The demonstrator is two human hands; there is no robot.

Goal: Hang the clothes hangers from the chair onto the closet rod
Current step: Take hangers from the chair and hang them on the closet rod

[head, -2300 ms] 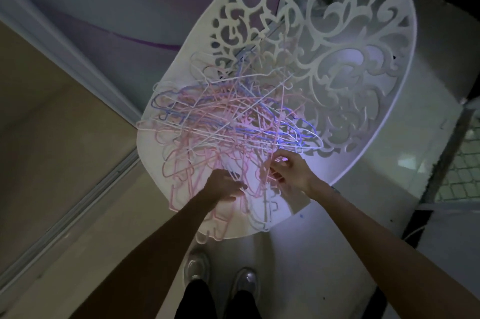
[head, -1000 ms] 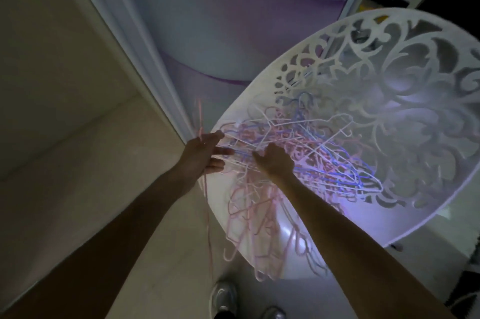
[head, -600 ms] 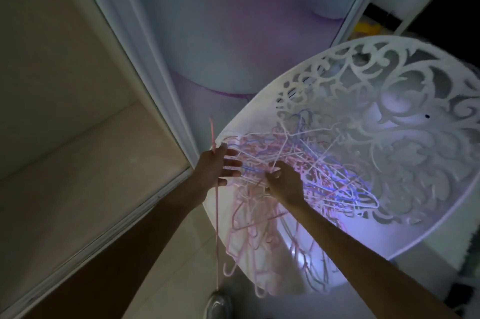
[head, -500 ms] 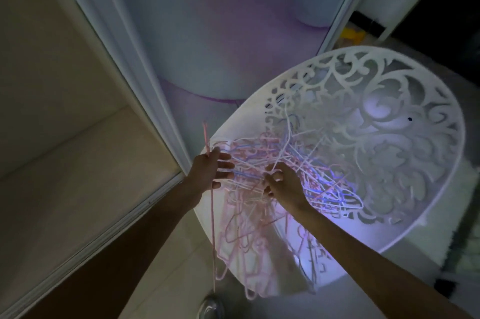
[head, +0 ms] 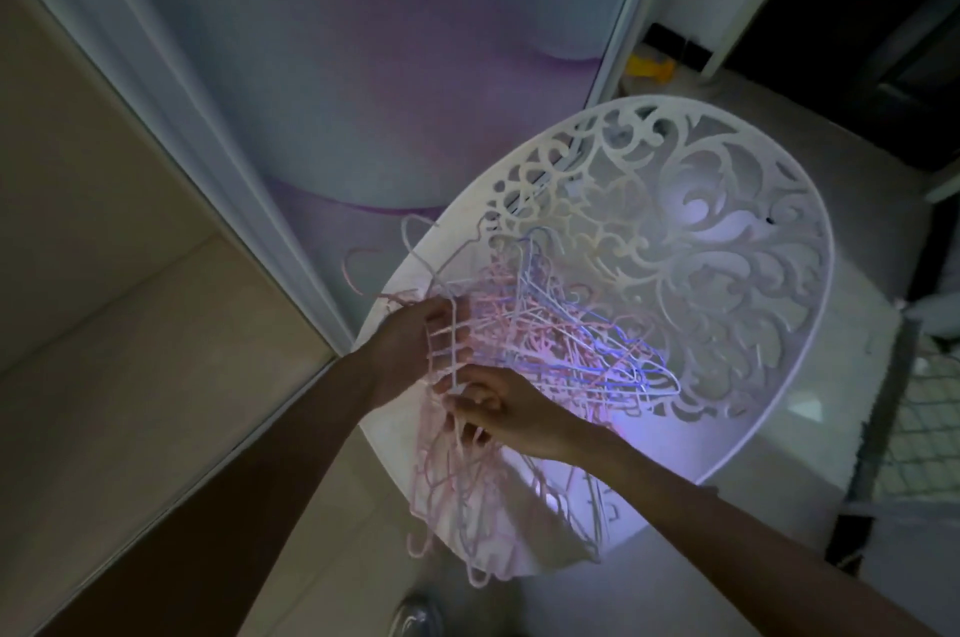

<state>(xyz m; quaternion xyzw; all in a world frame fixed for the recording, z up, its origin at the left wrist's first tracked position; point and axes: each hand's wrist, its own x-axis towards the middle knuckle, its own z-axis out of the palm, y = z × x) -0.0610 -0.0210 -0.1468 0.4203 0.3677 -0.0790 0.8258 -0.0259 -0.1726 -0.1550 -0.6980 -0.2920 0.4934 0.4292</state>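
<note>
A tangled heap of thin pink, white and blue hangers (head: 561,330) lies on the seat of a white chair (head: 727,247) with a cut-out scroll back. My left hand (head: 421,350) holds a few pale hangers (head: 453,319) upright at the heap's left edge, their hooks sticking up past the chair rim. Just below it, my right hand (head: 498,413) pinches the lower ends of pink hangers (head: 447,496) that dangle over the seat's front edge. The closet rod is out of view.
A sliding closet door (head: 322,65) with a pale frame stands behind the chair. The open closet's beige floor (head: 130,376) lies at left. A yellow object (head: 649,67) sits on the floor beyond the door. My shoe (head: 415,615) shows at the bottom.
My left hand has lifted a few hangers up from the heap's left edge. My right hand has moved left and down, close under the left hand, onto the dangling pink hangers.
</note>
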